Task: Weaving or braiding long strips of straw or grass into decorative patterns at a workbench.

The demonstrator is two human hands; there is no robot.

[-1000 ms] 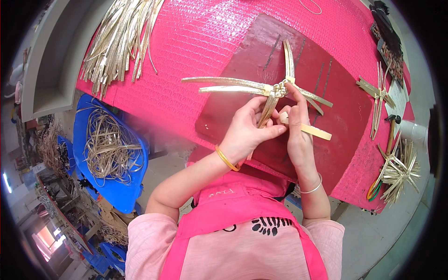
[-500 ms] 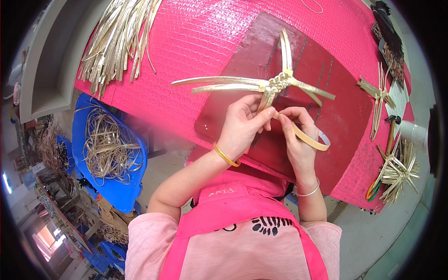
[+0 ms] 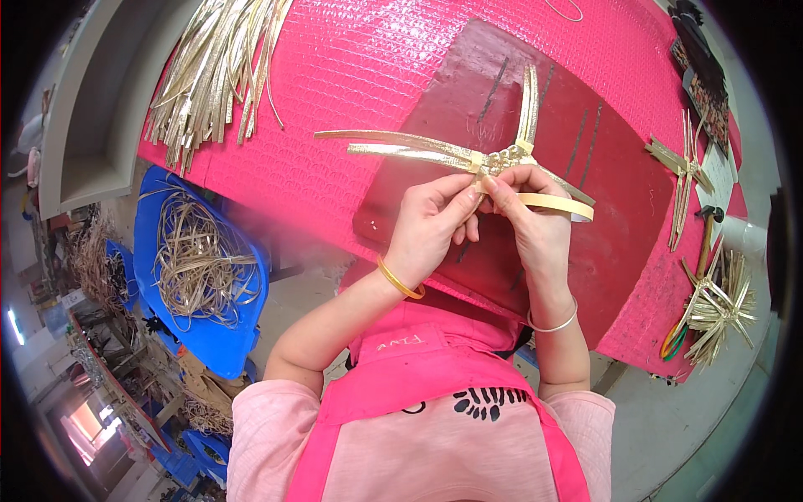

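Observation:
Above a dark red board (image 3: pixel 623 243) I hold a braided piece of gold strips (image 3: pixel 505 157), its loose ends spreading left, up and right. Small pale tape wraps bind several of its ends near the braid. My left hand (image 3: pixel 428 219) is closed on the near end of the piece, thumb and fingers pinching it. My right hand (image 3: pixel 539 238) pinches at the same spot, its fingertips touching those of the left. A narrow ring of pale yellow tape (image 3: pixel 559 203) hangs round the right hand's fingers. The pinched tape end is mostly hidden by fingers.
Pink sheeting (image 3: pixel 360 92) covers the table. A bundle of gold strips (image 3: pixel 213 79) lies at the far left. Below it, a blue bin (image 3: pixel 251 335) holds tangled strips (image 3: pixel 201 272). Along the right edge lie other gold strip pieces (image 3: pixel 721 308) and a hammer (image 3: pixel 709 214).
My right hand has moved up and left to the pinched end, and the tape ring has risen with it. The braided piece has turned slightly and tipped lower.

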